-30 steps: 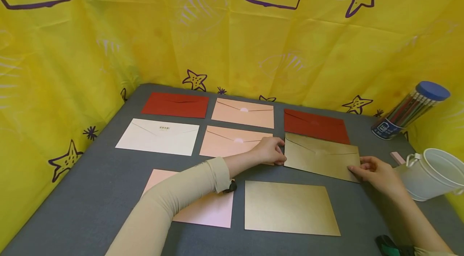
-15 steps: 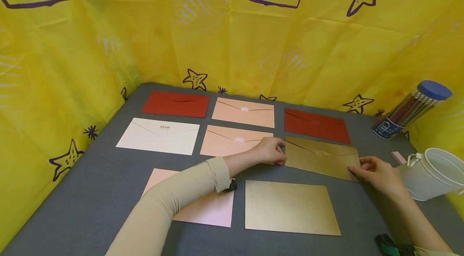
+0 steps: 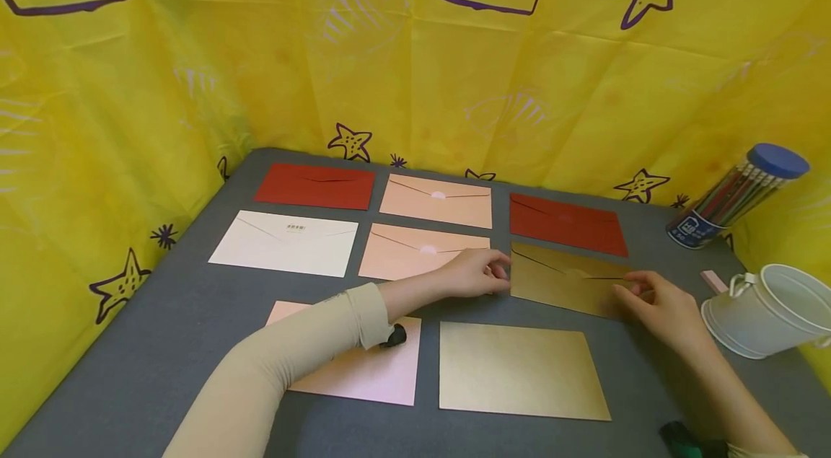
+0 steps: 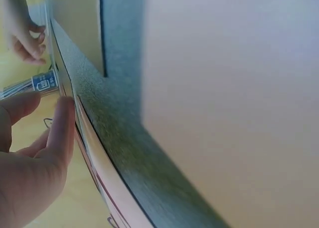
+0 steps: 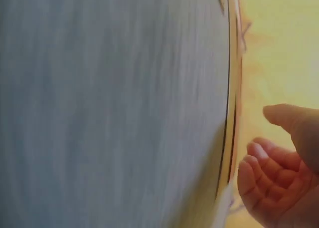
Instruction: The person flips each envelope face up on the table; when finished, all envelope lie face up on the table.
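A gold envelope [image 3: 558,278] lies flap side up on the table, just in front of a red envelope [image 3: 565,223]. My left hand [image 3: 472,273] is at its left edge, over the right part of a peach envelope [image 3: 396,252]; the left wrist view shows thumb and fingers [image 4: 61,128] apart with nothing between them. Over the gold envelope's right end hovers my right hand [image 3: 662,306], hiding its corner. In the right wrist view that hand's thumb and loosely bent fingers [image 5: 269,173] stand apart, holding nothing. Nearer me lies a second gold envelope [image 3: 519,371], plain side up.
On the left lie another red envelope [image 3: 314,186], a white envelope [image 3: 286,245] and a pink envelope [image 3: 383,371] partly under my left arm. A second peach envelope [image 3: 435,204] is at the back. A white bucket [image 3: 746,314] and a pencil tub [image 3: 727,202] stand right.
The flapped gold envelope has settled flat, slightly nearer me than a second ago. Both hands have let go of its edges; the left shifted slightly left, the right slightly left and away from me.
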`<state>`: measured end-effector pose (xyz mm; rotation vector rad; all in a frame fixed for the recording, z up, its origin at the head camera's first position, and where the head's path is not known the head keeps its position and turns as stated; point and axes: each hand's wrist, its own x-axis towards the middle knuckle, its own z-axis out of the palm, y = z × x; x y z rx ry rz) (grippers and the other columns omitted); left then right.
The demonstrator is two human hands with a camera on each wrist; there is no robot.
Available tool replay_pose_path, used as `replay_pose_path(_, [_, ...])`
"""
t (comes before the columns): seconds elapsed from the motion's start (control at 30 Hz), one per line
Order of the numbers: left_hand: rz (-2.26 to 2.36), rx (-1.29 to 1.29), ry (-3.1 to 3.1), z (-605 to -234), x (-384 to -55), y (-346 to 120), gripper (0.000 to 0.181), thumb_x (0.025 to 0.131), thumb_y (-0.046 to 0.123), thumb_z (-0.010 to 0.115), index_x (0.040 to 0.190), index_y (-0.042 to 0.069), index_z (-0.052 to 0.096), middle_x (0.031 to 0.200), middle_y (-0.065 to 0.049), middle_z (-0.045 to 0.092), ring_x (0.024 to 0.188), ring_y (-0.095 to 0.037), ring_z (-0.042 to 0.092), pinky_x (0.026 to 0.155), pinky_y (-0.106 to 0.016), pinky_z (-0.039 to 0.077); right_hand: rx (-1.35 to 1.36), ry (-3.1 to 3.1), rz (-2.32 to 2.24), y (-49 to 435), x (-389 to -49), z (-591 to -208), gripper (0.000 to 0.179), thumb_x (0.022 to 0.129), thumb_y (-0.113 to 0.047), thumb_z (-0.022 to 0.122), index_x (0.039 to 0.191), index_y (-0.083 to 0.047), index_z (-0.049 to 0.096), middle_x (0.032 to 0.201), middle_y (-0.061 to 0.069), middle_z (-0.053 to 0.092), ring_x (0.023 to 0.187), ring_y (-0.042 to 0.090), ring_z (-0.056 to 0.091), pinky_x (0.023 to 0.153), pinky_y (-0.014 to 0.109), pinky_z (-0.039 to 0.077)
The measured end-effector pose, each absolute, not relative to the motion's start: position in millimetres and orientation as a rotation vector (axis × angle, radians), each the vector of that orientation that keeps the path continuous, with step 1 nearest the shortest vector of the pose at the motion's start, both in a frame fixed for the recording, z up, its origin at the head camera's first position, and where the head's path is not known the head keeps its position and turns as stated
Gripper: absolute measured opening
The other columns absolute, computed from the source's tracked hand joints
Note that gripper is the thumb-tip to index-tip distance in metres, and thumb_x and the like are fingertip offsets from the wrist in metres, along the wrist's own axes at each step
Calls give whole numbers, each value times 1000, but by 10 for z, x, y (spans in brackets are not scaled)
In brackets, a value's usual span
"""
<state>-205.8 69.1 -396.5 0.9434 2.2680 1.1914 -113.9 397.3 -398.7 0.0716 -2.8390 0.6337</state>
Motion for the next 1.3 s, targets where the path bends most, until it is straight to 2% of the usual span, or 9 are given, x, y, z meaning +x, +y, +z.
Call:
replay_pose_path(0.07, [1171,1005,2288,-3960,-2027,592,42,91,14,68,130,-1,58,102,-5,66,87,-10,63,76,-16,49,113,-2816,665,3829,-1153,-3975,29,91,-26,70,105,-1,66,83,2,61,65,-1,52,53,24,41])
replay_pose_path(0.17, [1151,1074,2313,-3945,-1964,422,42,92,15,68,130,0,58,111,-7,66,98,-14,63,86,-17,48,189,-2807,705,3575,-1162,-3948,28,91,-24,70,108,-2,66,89,7,66,69,9,61,55,25,47])
replay_pose_path(0.33, [1157,1066,2284,-3907,-1818,86,52,93,22,67,138,1,51,125,-11,62,114,-21,59,91,-21,48,315,-2832,771,3112,-1149,-3906,35,92,-21,69,119,0,63,109,16,66,88,30,65,71,42,56])
replay_pose_path(0.47, [1108,1040,2255,-3877,-1675,-250,66,93,31,67,146,2,41,139,-12,53,126,-23,52,97,-26,46,462,-2847,791,2750,-1128,-3913,42,92,-24,69,126,-1,59,120,15,61,108,34,58,86,54,50])
replay_pose_path(0.7, [843,1053,2344,-3839,-1361,-945,91,86,59,64,156,16,23,157,2,28,143,-12,25,114,-40,27,767,-2877,731,2151,-1001,-3939,59,92,-41,67,138,-8,51,139,8,52,129,29,48,101,51,42])
replay_pose_path(0.9, [645,1145,2390,-3880,-1104,-1507,97,84,65,62,157,16,21,163,0,12,148,-18,8,114,-49,23,1063,-2989,631,1767,-855,-3917,74,93,-57,56,152,-16,35,156,0,33,144,17,27,110,44,33])
replay_pose_path(1.0, [575,1152,2463,-3896,-1033,-1738,98,83,66,63,156,17,22,163,-1,13,149,-21,9,112,-51,26,1237,-2988,567,1627,-837,-3921,80,92,-62,52,154,-16,30,160,0,25,146,17,20,112,43,31])
replay_pose_path(1.13, [491,1114,2571,-3922,-997,-2000,101,79,71,62,156,18,25,162,-2,16,148,-23,15,109,-52,32,1447,-2926,451,1498,-852,-3959,89,91,-65,50,155,-9,23,161,8,19,147,25,16,112,44,29])
replay_pose_path(1.3, [383,1085,2643,-3946,-994,-2211,105,76,76,60,156,17,26,161,-4,19,146,-26,19,109,-52,30,1556,-2909,314,1420,-855,-3999,98,89,-70,46,156,-4,16,162,14,13,147,31,14,112,45,29])
